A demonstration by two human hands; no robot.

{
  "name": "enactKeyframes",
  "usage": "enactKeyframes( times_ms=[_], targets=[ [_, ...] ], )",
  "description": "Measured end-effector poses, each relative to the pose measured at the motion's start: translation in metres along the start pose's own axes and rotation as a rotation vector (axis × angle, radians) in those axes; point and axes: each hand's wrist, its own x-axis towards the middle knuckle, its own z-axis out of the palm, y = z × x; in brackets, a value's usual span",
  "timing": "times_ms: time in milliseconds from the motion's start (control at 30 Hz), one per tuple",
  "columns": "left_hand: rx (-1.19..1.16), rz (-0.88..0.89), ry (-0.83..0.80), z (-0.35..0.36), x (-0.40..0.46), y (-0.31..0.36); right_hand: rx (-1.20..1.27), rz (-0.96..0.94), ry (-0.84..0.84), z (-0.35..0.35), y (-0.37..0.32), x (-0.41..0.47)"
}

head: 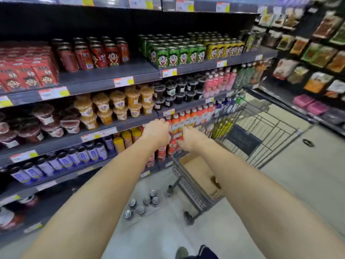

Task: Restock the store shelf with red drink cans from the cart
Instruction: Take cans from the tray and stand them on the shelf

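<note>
**Both hands extended toward cart, fingers hidden**

Obscured items:
- Left hand, centre of frame: seen from the back only, knuckles bent. Fingertips hidden behind the hand; grip on anything cannot be told.
- Right hand, just right of it: also seen from the back, fingers pointing away toward the bottles on the lower shelves. Spread or pinching cannot be told.
- Cart, centre right: near end partly covered by the right forearm. Brown cardboard visible inside; any contents cannot be made out.
- Price labels along the shelf edges: blurred, unreadable.
- Shoe at bottom centre: cut off by the frame edge.

Task item:
- Red cans, upper left of frame, on the upper shelf: standing upright in rows, dark tops, cartoon face printed on the front can. Bare shelf surface open in front and to the right of the rows.
- Red cartons just left of them, green cans to the right.

Floor:
- Group of dark-topped bottles standing at bottom centre, beside the cart wheels.
</note>
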Motion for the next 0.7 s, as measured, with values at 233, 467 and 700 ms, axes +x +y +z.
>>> enactKeyframes(
  times_ms=[233, 467, 700],
  targets=[
    [0.048, 0.105, -0.002, 0.007, 0.011, 0.069, 0.046, 0.117, 0.037, 0.014, 0.067, -0.032],
    [0.07, 0.205, -0.037, 0.018, 0.043, 0.165, 0.068, 0.214, 0.066, 0.019, 0.16, -0.067],
    [0.087, 0.212, -0.076, 0.035, 0.085, 0.256, 0.1, 0.259, 0.063, 0.026, 0.263, -0.079]
  ],
)
